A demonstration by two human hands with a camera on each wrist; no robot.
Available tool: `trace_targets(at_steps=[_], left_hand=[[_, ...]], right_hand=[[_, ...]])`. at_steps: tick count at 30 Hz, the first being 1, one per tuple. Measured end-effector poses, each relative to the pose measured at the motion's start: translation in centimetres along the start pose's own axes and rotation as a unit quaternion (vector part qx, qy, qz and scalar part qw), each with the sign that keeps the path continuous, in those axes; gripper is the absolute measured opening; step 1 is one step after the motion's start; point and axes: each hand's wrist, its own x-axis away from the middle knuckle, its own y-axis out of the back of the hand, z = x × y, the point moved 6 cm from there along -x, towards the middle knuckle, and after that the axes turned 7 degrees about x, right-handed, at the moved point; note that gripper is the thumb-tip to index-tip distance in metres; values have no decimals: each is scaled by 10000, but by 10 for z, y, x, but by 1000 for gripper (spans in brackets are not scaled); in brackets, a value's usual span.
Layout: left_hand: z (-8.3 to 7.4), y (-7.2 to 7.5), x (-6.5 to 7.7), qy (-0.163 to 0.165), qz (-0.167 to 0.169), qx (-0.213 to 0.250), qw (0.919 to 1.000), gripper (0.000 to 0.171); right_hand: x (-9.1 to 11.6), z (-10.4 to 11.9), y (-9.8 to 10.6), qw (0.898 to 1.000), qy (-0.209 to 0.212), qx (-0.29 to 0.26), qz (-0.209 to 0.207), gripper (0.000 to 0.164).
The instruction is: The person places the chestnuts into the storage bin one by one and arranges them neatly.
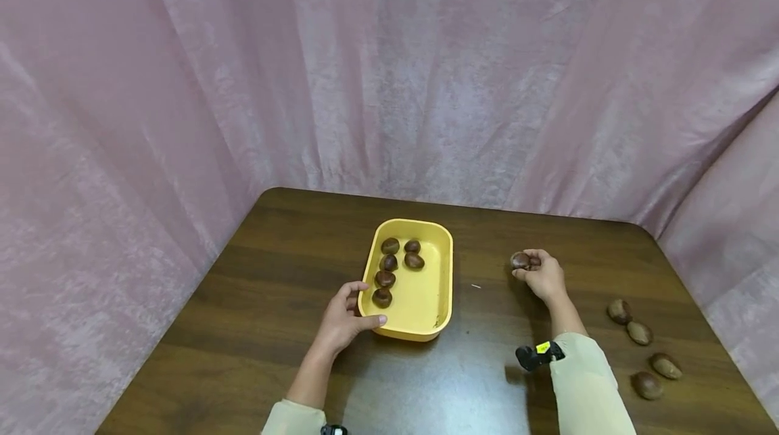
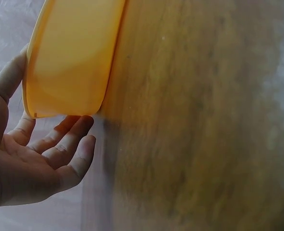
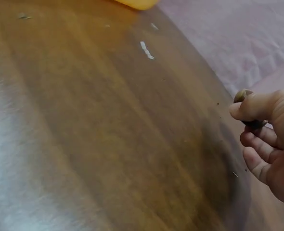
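At the near left corner of a yellow plastic tray, my left hand holds on, thumb over the near rim and fingers along the left side. In the left wrist view its fingers reach under the tray's orange-looking wall. Several brown chestnuts line the tray's left side, with two more beside them. Right of the tray, above the table, my right hand pinches a chestnut between thumb and fingers. A smaller brown patch shows beside it. The thumb partly hides the chestnut in the right wrist view.
Several loose chestnuts lie on the dark wooden table near its right edge. A small white scrap sits between the tray and my right hand. Pink curtains hang behind the table and at both sides.
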Motion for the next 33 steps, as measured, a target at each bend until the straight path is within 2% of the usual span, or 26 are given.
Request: trace_targets(at_steps=[6, 20, 33], left_hand=[[-1, 1, 2, 2, -9, -48, 10000, 71], [-1, 2, 0, -39, -78, -68, 9999, 70], [-1, 0, 1, -3, -105, -43, 9999, 70]], right_hand=[[11, 9, -4, 9999, 53, -124, 60, 54], [35, 43, -3, 9972, 560, -478, 105, 52], [48, 64, 0, 9927, 811, -742, 503, 52]])
